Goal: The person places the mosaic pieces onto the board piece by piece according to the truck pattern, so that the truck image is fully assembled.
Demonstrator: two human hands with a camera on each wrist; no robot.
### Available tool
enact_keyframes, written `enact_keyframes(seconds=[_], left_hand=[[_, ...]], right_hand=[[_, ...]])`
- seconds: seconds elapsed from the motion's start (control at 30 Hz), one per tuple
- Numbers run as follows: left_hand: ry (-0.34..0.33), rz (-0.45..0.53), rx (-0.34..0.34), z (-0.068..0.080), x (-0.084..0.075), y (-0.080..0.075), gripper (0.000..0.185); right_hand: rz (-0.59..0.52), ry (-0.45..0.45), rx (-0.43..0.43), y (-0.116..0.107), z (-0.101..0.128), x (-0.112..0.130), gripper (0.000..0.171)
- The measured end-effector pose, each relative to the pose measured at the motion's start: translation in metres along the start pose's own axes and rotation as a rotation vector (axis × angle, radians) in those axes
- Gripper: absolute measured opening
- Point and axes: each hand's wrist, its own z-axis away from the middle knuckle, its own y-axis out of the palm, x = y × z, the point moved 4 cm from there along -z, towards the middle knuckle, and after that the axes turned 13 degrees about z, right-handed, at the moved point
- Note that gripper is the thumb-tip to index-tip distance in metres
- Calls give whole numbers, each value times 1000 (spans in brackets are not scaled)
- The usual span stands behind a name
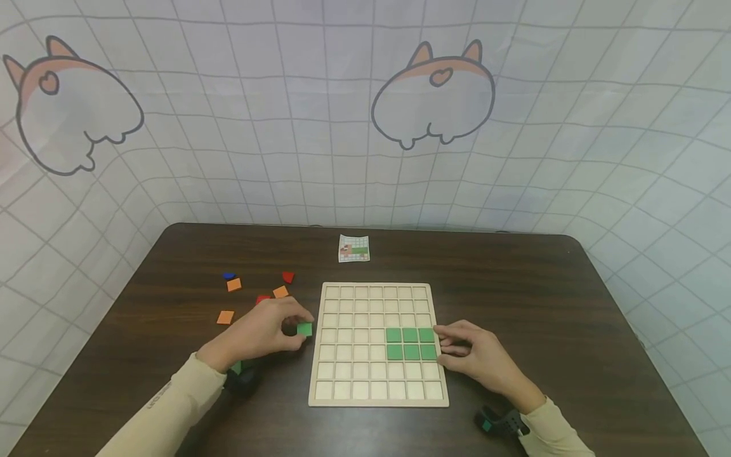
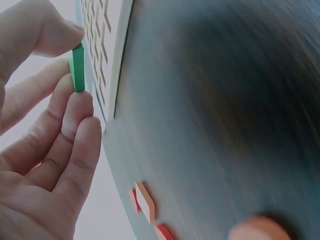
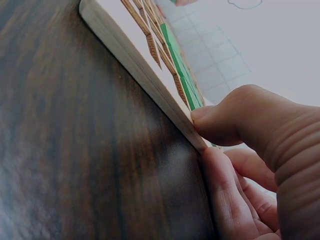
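A pale wooden grid board [image 1: 342,393] lies flat on the dark table, with several green square tiles [image 1: 410,343] filling cells at its right side. My left hand [image 1: 268,333] pinches one green tile [image 1: 305,329] between thumb and fingers just off the board's left edge; the left wrist view shows that tile [image 2: 77,67] edge-on in the pinch. My right hand [image 1: 471,355] rests against the board's right edge, its fingers [image 3: 240,117] touching the rim [image 3: 150,80] beside the green tiles [image 3: 182,75].
Loose orange [image 1: 225,317], red [image 1: 288,277] and blue [image 1: 229,276] pieces lie scattered left of the board; some show in the left wrist view [image 2: 146,201]. A small pattern card [image 1: 354,248] sits behind the board. A gridded cloth backdrop stands beyond the table.
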Motion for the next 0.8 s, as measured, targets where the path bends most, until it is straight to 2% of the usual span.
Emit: enact_keyframes(seconds=[0.2, 0.53, 0.8], left_hand=[[46, 52, 27, -8, -9, 12, 30], [128, 54, 63, -25, -28, 32, 29], [147, 64, 99, -37, -39, 47, 26]], right_hand=[[-19, -7, 2, -2, 1, 1, 53], [-18, -8, 0, -3, 2, 2, 53], [-37, -11, 2, -3, 1, 2, 53]])
